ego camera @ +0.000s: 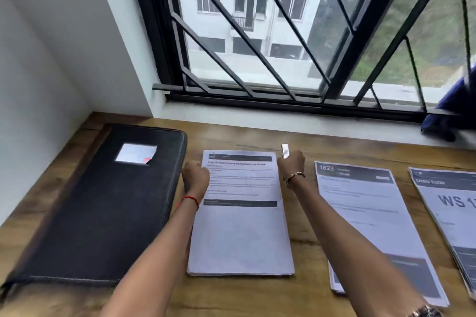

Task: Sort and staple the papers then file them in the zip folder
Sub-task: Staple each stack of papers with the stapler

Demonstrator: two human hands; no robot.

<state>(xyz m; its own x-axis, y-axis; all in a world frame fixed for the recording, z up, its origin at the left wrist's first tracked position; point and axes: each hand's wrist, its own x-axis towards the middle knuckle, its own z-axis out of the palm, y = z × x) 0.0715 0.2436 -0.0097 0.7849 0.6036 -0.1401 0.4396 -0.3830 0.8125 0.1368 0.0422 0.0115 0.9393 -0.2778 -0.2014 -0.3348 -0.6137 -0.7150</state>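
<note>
The zip folder (103, 203) is black with a shiny silver patch. The papers (240, 213) are white with black writing and dark grey bars. The counter (309, 298) is brown wood with streaks. One wrist has a red string (190, 199), the other a gold bracelet (295, 176).

A barred window (283, 33) above the wooden desk (309, 291); blue cloth (453, 110) on its sill.

Both forearms extend forward. The left hand (195, 178) is curled at the left edge of the middle paper stack (240, 213); the right hand (292, 164) is clenched around a stapler (285, 150) at that stack's top right corner.
</note>
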